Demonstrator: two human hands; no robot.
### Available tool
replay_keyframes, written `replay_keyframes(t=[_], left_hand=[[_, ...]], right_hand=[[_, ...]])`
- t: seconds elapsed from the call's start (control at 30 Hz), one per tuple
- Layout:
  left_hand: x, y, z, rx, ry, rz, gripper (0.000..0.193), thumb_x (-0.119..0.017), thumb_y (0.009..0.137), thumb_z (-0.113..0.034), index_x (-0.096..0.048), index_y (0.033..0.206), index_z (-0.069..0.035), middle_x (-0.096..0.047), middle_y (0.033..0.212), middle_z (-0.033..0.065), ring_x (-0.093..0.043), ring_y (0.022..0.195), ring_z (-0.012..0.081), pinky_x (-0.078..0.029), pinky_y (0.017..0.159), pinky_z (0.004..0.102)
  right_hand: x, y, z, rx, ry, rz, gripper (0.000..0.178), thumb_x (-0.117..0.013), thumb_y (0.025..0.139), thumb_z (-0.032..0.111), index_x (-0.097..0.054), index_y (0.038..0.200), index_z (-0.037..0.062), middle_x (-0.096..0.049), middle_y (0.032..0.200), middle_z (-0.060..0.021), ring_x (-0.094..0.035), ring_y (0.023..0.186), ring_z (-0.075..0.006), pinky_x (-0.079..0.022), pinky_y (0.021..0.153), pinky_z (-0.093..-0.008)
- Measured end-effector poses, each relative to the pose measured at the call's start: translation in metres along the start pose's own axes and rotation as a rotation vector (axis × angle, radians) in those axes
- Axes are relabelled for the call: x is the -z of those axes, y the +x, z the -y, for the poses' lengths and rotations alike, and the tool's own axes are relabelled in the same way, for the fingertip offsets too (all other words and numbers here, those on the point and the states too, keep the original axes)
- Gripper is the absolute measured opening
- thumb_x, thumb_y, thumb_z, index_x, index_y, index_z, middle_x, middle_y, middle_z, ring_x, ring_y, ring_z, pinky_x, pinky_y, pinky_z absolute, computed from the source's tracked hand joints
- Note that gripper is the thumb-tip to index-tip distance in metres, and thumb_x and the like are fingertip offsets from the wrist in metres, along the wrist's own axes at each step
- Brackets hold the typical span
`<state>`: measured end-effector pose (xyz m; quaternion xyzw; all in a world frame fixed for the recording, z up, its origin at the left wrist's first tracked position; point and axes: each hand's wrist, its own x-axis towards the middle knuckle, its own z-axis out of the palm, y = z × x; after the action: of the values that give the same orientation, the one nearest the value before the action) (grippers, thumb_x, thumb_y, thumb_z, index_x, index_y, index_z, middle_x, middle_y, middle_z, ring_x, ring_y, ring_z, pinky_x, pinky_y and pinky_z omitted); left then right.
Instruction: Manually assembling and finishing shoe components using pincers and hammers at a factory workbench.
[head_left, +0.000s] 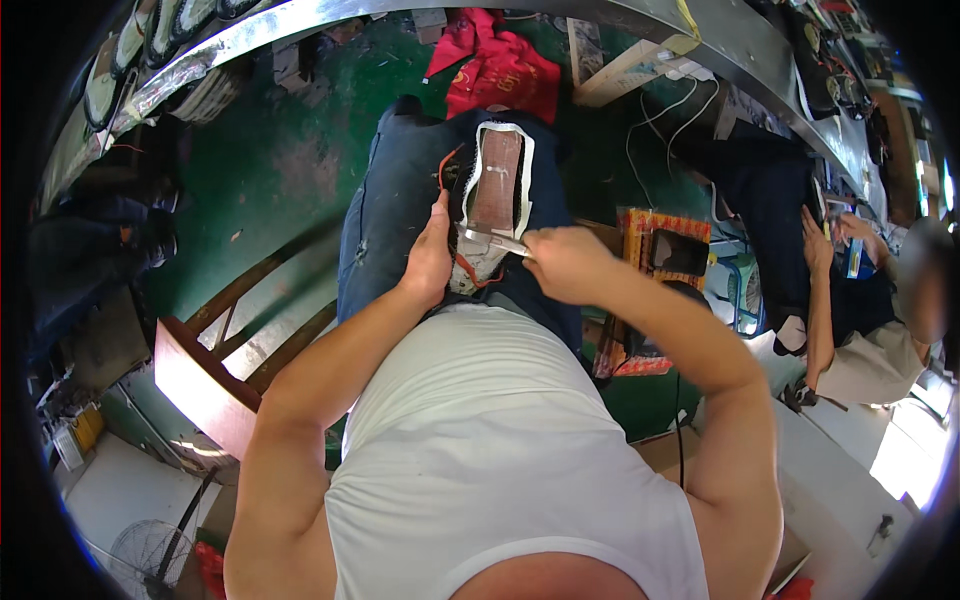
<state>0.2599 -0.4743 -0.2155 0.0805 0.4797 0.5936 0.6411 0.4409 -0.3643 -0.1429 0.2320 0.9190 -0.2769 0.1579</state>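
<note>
An unfinished shoe [497, 180] lies sole side up across my lap. Its brown bottom is framed by a white edge, and orange cord shows at its left side and near end. My left hand [431, 250] is closed on the shoe's left side, the thumb along the edge. In the fist of my right hand [566, 262] is a slim shiny metal hand tool [497, 240]. Its head rests over the near part of the shoe's bottom; whether it touches is unclear. The tool's exact kind cannot be made out.
A metal-edged bench [740, 75] runs along the far side, with several shoes [165, 30] at its left end. Red cloth [505, 75] lies beyond my knees. A wooden chair [215, 385] stands left. At right, a coworker [850, 290] sits near a patterned box [665, 240].
</note>
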Motion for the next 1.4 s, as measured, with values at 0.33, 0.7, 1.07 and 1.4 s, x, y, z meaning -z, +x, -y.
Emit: replay_keyframes(t=[0.33, 0.7, 1.07, 1.4], left_hand=[[0.004, 0.014, 0.012, -0.424, 0.868, -0.214, 0.05, -0.036, 0.105, -0.03, -0.044, 0.142, 0.004, -0.05, 0.139, 0.0266, -0.049, 0.13, 0.0397, -0.041, 0.106, 0.0382], [0.007, 0.009, -0.007, -0.539, 1.262, 0.049, 0.052, -0.046, 0.101, -0.023, -0.035, 0.151, -0.012, -0.024, 0.151, 0.0364, -0.04, 0.131, 0.0502, -0.046, 0.1, 0.0439], [-0.015, 0.012, -0.039, -0.219, 1.506, 0.208, 0.056, -0.047, 0.099, -0.026, -0.03, 0.153, -0.027, -0.032, 0.138, 0.0477, -0.06, 0.099, 0.0542, -0.052, 0.089, 0.05], [0.039, -0.003, 0.016, -0.289, 0.953, 0.044, 0.083, -0.067, 0.09, -0.015, -0.019, 0.156, -0.006, -0.046, 0.143, 0.027, -0.048, 0.133, 0.0274, -0.038, 0.107, 0.0323]], right_hand=[[0.001, -0.003, -0.01, -0.02, -0.097, -0.392, 0.024, -0.062, 0.083, 0.007, -0.056, 0.103, -0.0041, -0.064, 0.098, -0.0218, -0.064, 0.09, -0.0387, -0.052, 0.079, -0.0455], [-0.005, -0.009, -0.029, -0.146, 0.16, -0.275, 0.027, -0.061, 0.089, 0.013, -0.055, 0.11, -0.0034, -0.062, 0.101, -0.0221, -0.062, 0.096, -0.0405, -0.051, 0.084, -0.0464], [0.025, 0.037, -0.034, -0.122, 0.402, -0.512, 0.036, -0.049, 0.1, 0.032, -0.057, 0.099, -0.0033, -0.064, 0.093, -0.0262, -0.062, 0.088, -0.0437, -0.049, 0.078, -0.0508], [-0.007, 0.004, -0.014, -0.142, 0.256, -0.058, 0.041, -0.043, 0.102, 0.037, -0.055, 0.094, -0.0015, -0.064, 0.088, -0.0267, -0.06, 0.084, -0.0479, -0.047, 0.073, -0.053]])
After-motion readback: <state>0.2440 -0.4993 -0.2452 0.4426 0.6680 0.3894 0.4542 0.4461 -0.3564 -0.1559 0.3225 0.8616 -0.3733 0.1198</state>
